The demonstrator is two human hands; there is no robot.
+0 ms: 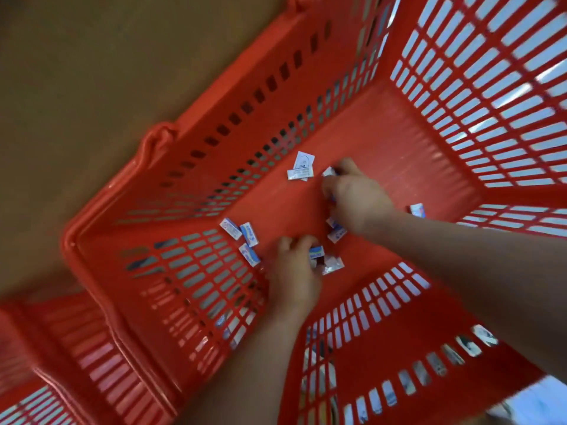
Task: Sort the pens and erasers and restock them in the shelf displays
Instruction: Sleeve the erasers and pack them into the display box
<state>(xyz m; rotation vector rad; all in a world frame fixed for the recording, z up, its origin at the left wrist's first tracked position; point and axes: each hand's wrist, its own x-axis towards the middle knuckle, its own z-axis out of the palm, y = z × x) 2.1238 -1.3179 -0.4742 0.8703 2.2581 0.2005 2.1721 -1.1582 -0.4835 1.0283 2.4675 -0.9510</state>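
Both my hands reach down into a red plastic basket (196,167) whose floor is strewn with small white-and-blue boxed erasers. My left hand (296,271) has its fingers curled round an eraser (316,252) near the basket's near wall. My right hand (356,196) pinches another eraser (329,172) at its fingertips, with more packets partly hidden beneath it. Three loose erasers (242,237) lie to the left of my left hand. Two more erasers (302,168) sit at the far side, and one eraser (418,210) lies to the right. No pens show.
The basket's slotted walls rise on all sides. A second red basket (46,363) stands at the lower left. Brown floor (76,87) fills the upper left. The picture is blurred.
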